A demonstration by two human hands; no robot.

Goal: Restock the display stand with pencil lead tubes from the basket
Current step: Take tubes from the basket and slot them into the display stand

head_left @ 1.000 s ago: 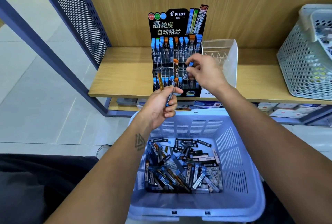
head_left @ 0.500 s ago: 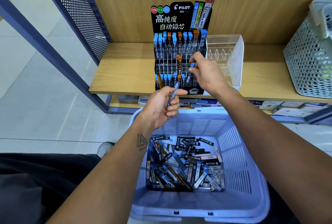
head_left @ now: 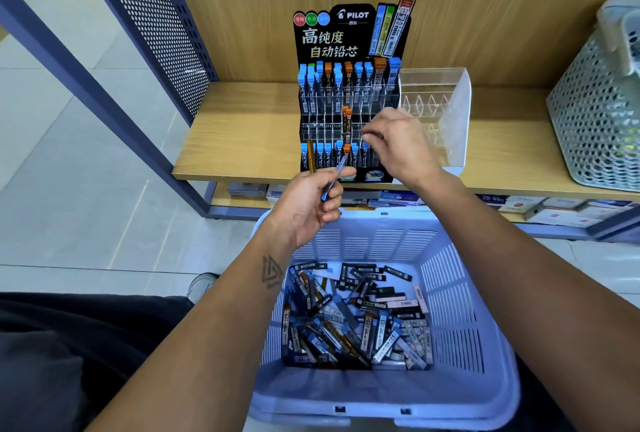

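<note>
**A:** Which step is this?

**B:** Slotting, I'd judge. The right hand is up at the black Pilot display stand on the wooden shelf, fingertips at the right part of the middle row. The fingers are curled towards the slots, but I cannot tell whether a tube is pinched there or the hand is empty.

**A:** And the other hand?

**B:** The left hand grips a blue-capped lead tube between thumb and fingers, tilted, just in front of the stand's near row. An amber tube stands up beside it; I can't say whether it is in the hand or in the stand.

**A:** Where is the stock?

**B:** Loose in the bottom of the pale blue basket, near the person, below the shelf edge: a heap of lead tubes. The far row and near row of the stand are mostly filled; the middle row looks nearly bare, apart from an orange-capped tube.

**A:** So the next move?

**B:** Likely passing the left hand's tube to the right, turning it upright, cap up, and lowering it into an empty middle-row slot. The slots are narrow, so it must be lined up carefully.
</note>
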